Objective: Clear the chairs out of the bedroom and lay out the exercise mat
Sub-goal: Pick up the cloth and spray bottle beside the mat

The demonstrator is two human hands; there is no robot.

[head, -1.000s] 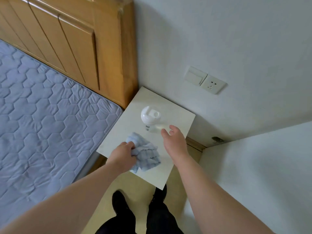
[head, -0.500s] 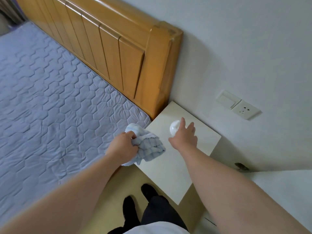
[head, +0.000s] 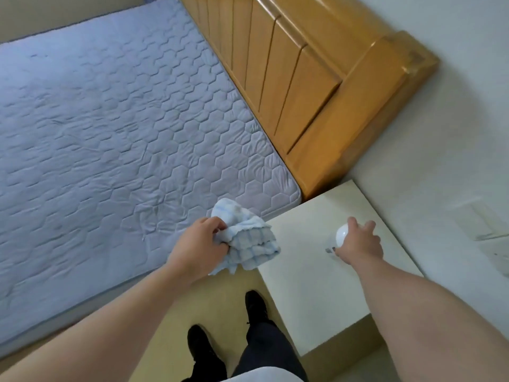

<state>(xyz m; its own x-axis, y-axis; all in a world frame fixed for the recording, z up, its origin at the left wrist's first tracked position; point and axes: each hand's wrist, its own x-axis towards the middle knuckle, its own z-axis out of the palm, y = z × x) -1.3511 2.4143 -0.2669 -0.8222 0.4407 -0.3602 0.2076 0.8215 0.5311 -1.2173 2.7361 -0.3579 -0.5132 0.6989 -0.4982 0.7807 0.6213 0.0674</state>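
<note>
Beside the bed (head: 110,133), near the counter's (head: 311,299) far corner, the right grip (head: 360,244) lies over a small white gadget (head: 340,235); I cannot tell whether it grasps it. The left grip (head: 201,244) pinches a bunched cloth (head: 248,239). No chair or mat shows, so both jobs look undone.

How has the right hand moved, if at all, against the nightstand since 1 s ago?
Yes. The right hand went forward across the nightstand, toward the wall, from just short of the white device to gripping it.

cloth (head: 249,239): blue-white, bunched, held up | white device (head: 339,235): on nightstand (head: 316,299)
</note>
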